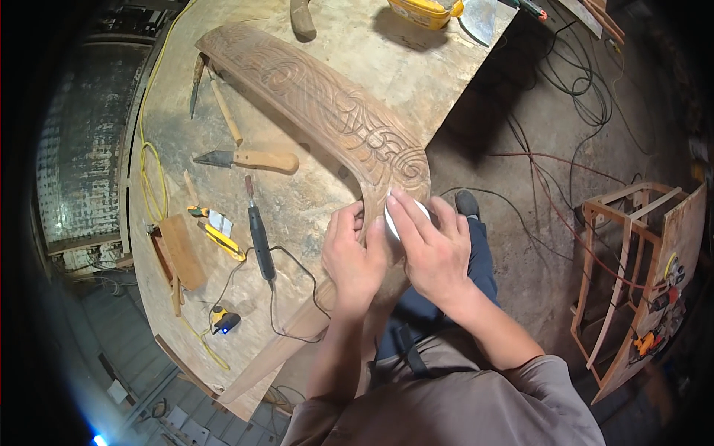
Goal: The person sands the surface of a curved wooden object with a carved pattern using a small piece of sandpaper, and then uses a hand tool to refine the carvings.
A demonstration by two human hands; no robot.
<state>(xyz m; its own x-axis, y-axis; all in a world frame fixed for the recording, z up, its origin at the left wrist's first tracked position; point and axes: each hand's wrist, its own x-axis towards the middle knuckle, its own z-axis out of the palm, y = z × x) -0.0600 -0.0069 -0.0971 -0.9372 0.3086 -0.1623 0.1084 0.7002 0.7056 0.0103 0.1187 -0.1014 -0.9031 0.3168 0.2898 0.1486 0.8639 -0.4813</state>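
Note:
A long brown wooden piece (320, 97) with carved scrolls lies slanting across the workbench, its curved near end toward me. My left hand (349, 253) is closed round the left edge of that near end. A small, white, round-edged thing (418, 208) sits under the fingers of my right hand (435, 241), pressed against the wood just below the last scroll. My fingers cover much of it, so I cannot tell its kind. Left of my hands lie a black-handled corded pen-like tool (259, 236), a yellow utility knife (224, 242) and a broad wooden-handled knife (260, 160).
Slim wooden-handled tools (226, 111) lie beside the carving on the workbench (297, 204). A brown wooden box (184, 253) and a yellow-black device (224, 320) are at the left. A yellow tub (425, 12) stands far off. Cables cross the floor near a wooden frame (628, 245).

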